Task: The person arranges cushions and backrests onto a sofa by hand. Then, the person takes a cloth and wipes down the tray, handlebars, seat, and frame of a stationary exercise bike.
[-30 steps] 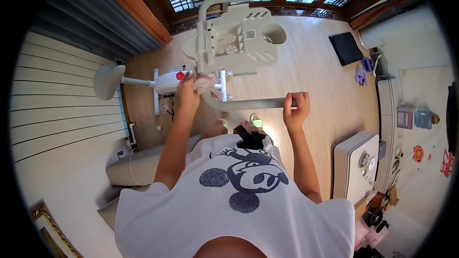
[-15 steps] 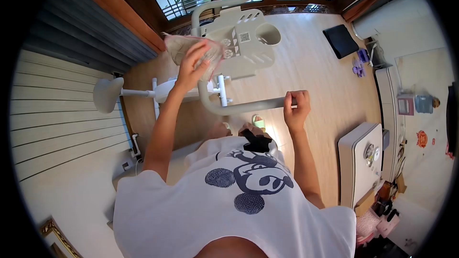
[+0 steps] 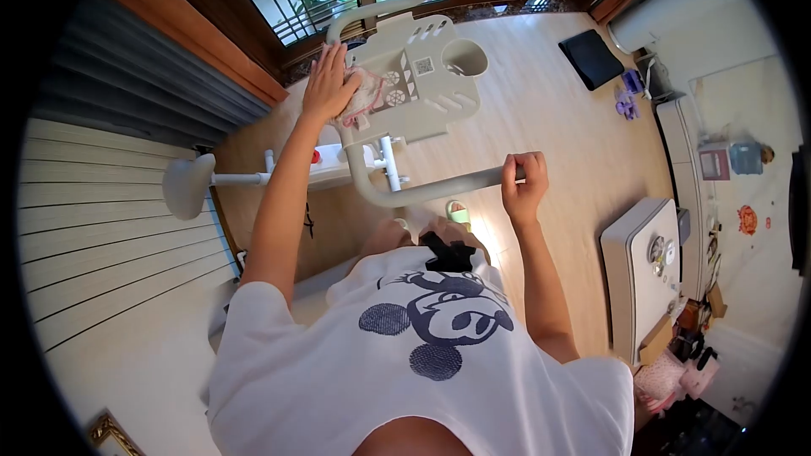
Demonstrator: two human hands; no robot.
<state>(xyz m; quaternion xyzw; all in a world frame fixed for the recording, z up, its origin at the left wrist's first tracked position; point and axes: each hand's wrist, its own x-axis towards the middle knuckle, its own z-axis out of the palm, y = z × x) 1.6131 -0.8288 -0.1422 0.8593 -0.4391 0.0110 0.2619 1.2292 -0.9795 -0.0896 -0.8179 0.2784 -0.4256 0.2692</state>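
Observation:
My left hand (image 3: 328, 89) holds a thin pinkish-white cloth (image 3: 365, 100) under its palm and thumb, pressed against the left side of an exercise bike's handlebar and the beige console tray (image 3: 456, 105). Its fingers reach forward along the bar; the bar beneath them is hidden. My right hand (image 3: 525, 187) is closed around the end of the near arm of the grey handlebar (image 3: 431, 192). The tray has slots, a printed code square and a round cup holder (image 3: 465, 58). The far arm of the bar curves away toward the windows.
The bike's grey seat (image 3: 187, 187) and white frame (image 3: 329, 167) extend to the left. At right stands a white cabinet-like table (image 3: 629, 287) with small items on it. A black flat object (image 3: 591, 60) and purple items (image 3: 626, 104) lie on the wooden floor near the right wall.
My left hand has moved slightly forward and left, onto the bar, and the spread-out cloth is now bunched beside the tray. My right hand keeps its grip on the bar end.

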